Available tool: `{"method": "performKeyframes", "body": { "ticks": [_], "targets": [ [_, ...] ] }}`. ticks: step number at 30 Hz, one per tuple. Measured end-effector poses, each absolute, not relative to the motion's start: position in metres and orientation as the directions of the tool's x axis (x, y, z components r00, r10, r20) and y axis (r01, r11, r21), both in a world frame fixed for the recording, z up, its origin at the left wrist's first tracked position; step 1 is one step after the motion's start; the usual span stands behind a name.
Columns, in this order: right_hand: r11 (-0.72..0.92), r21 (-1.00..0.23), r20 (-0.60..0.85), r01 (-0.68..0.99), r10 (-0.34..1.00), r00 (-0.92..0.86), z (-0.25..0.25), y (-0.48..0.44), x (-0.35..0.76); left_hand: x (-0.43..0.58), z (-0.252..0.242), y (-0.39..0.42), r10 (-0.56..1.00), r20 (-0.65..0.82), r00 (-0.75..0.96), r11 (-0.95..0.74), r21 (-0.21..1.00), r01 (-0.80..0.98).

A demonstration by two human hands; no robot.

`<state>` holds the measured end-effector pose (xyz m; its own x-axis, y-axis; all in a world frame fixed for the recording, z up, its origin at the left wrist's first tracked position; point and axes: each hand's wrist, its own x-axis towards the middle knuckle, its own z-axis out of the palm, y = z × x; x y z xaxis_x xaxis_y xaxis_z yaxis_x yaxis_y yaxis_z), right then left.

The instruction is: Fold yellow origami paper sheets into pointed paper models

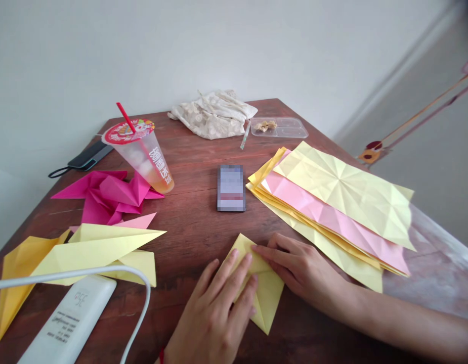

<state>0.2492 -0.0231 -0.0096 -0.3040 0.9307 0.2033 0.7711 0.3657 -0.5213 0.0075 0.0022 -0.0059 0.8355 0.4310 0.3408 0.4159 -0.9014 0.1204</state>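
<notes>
Yellow folded paper [267, 298] lies on the wooden table [192, 222], under both hands. The left hand [213, 308] presses on it with fingers open and spread; the right hand [300, 265] rests straight fingers [271, 251] on its top edge, not gripping. Creased paper sheets [332, 212] stack just beside.
</notes>
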Motion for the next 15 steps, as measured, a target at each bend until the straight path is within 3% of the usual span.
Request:
{"method": "performKeyframes", "body": {
  "ticks": [2,6,15],
  "targets": [
    [0.362,-0.52,0.204,0.774,0.932,-0.3,-0.0108,-0.0232,0.2492,0.0092,-0.0063,0.0013,0.375,0.262,0.889,-0.927,0.113,0.358],
    [0.355,-0.526,0.2,0.773,0.935,-0.294,-0.0116,-0.0237,0.2493,0.0107,-0.008,0.0007,0.417,0.186,0.89,-0.907,0.147,0.394],
    [0.366,-0.512,0.215,0.777,0.93,-0.297,-0.0104,-0.0231,0.2493,0.0102,-0.0086,-0.0031,0.583,0.304,0.753,-0.808,0.312,0.5]
  ]
}}
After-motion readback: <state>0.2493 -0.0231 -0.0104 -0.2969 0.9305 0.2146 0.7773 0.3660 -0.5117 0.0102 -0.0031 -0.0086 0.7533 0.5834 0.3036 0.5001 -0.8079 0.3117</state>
